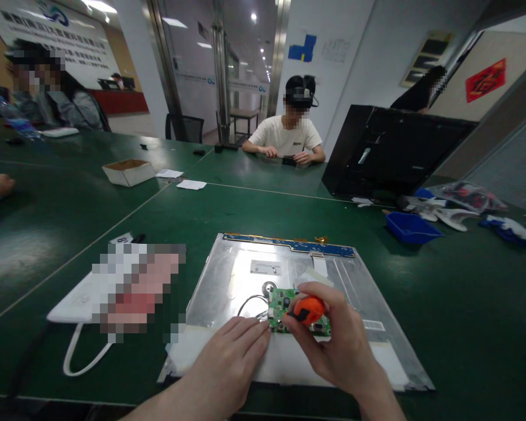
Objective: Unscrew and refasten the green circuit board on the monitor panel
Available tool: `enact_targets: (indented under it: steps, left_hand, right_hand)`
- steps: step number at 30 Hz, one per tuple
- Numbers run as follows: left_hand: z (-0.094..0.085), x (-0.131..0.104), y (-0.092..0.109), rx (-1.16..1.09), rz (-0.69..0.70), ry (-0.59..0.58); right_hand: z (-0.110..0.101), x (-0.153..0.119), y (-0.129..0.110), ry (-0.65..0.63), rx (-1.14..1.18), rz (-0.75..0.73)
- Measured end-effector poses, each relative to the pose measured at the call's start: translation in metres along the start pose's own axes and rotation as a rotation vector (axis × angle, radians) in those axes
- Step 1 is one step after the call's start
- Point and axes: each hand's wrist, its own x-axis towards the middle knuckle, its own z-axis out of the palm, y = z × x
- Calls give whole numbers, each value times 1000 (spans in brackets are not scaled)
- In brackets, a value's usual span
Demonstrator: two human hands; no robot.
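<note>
My right hand (339,330) is closed around a screwdriver with an orange and black handle (309,310). The handle points up at me, so its shaft and tip are hidden. Under it is a green circuit board (280,299), partly covered by the hand. My left hand (232,359) lies at the board's left edge, fingers stretched out and side by side, fingertips touching the board near thin dark wires (251,299). The board rests on a silver metal panel (221,278), which has a blue circuit strip (289,244) along its far edge and a ribbon cable (319,265).
A white device with a cable (76,301) lies left of the panel. Farther off are a cardboard box (128,172), a blue tray (412,227), and a large black casing (381,152). A co-worker (284,131) sits opposite, handling a small item; other people are at the left.
</note>
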Motion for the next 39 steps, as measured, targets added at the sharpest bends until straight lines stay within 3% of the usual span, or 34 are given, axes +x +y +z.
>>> enact_targets:
  steps: [27, 39]
  left_hand:
    - [0, 1, 2, 68, -6, 40]
    - [1, 0, 1, 58, -10, -9]
  right_hand:
    - [5, 1, 3, 11, 5, 9]
    - [7, 2, 7, 39, 32, -46]
